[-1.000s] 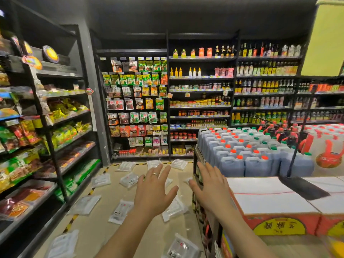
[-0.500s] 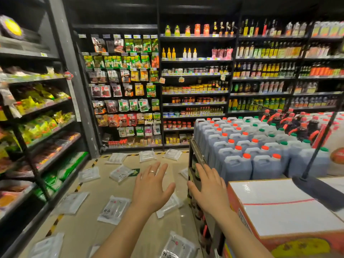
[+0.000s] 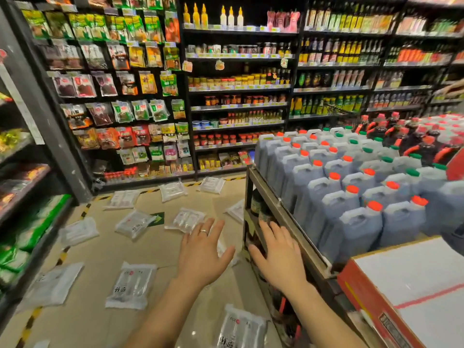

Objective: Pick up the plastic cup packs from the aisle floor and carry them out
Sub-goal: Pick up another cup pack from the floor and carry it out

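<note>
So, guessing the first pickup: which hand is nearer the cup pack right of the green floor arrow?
Left. The left hand hovers just short of the cup pack; the right hand is farther right, beside the rack.

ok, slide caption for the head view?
Left hand and right hand, both open, hover over cup packs scattered on the aisle floor beside shelved jugs.
</note>
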Motion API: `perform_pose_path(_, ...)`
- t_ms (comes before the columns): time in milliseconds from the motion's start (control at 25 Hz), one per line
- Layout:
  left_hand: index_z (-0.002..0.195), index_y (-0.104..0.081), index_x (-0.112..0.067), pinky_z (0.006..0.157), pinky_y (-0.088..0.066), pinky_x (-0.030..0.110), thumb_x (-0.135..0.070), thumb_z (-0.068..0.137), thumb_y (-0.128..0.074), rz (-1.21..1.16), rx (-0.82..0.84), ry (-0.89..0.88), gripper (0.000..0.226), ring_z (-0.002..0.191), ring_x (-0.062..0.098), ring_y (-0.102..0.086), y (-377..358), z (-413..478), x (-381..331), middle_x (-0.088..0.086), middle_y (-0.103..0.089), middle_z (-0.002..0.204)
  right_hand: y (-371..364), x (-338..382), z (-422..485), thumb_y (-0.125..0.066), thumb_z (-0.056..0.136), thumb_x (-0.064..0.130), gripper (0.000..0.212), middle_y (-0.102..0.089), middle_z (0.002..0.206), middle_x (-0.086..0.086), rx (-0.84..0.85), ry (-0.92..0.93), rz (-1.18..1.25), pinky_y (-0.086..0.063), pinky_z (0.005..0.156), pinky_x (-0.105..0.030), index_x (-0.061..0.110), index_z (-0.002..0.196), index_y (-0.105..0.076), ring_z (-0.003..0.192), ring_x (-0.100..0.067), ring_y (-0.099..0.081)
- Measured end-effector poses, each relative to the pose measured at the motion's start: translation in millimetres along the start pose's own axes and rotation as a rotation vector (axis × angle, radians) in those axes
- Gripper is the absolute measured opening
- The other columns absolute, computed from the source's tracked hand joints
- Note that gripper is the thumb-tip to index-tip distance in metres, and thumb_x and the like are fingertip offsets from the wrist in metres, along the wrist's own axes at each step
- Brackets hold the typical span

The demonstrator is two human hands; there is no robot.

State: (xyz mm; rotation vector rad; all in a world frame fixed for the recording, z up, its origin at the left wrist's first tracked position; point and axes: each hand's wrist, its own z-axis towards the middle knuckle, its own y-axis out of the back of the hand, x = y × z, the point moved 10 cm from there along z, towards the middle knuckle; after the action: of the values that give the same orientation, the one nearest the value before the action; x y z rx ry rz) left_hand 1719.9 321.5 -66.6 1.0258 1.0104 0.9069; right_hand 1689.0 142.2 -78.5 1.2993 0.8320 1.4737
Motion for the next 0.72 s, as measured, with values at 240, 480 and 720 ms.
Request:
perform_pose_path(240, 0.154, -0.02, -0.035, 0.117, -0.02, 0.044, -0.073, 0.074, -0.007, -0.018, 0.151, -0.048, 0.09, 0.147, 0.019, -0.02, -90.7, 68.4, 49.2, -0.005, -0.023, 0.161, -100.9, -17.5, 37.2, -0.021, 0.092, 0.069, 0.073, -0.018, 0.162, 0.002, 0.131, -0.115, -0.004, -0.017, 0.12, -0.042, 0.033, 0.155, -0.011, 0.149, -0.021, -0.012)
perform_pose_path(480, 0.155, -0.013, -0.035, 0.119, -0.015, 0.043, -0.071, 0.073, -0.005, -0.057, 0.302, -0.035, 0.09, 0.148, 0.017, -0.015, -208.7, 82.8, 58.2, -0.006, -0.016, 0.163, -207.3, -57.9, 43.5, 0.004, 0.073, 0.076, 0.092, -0.01, 0.163, 0.005, 0.321, -0.197, 0.033, -0.014, 0.12, -0.04, 0.036, 0.155, -0.004, 0.15, -0.02, -0.005)
perform_pose_path(720, 0.153, -0.021, -0.034, 0.115, -0.018, 0.037, -0.071, 0.075, -0.006, -0.075, 0.352, 0.038, 0.088, 0.147, 0.016, -0.019, -316.8, 79.1, 80.3, -0.007, -0.021, 0.161, -315.1, -98.6, 48.1, 0.0, 0.078, 0.075, 0.084, -0.013, 0.161, 0.007, 0.444, -0.177, 0.059, -0.013, 0.119, -0.035, 0.039, 0.153, -0.006, 0.149, -0.017, -0.007)
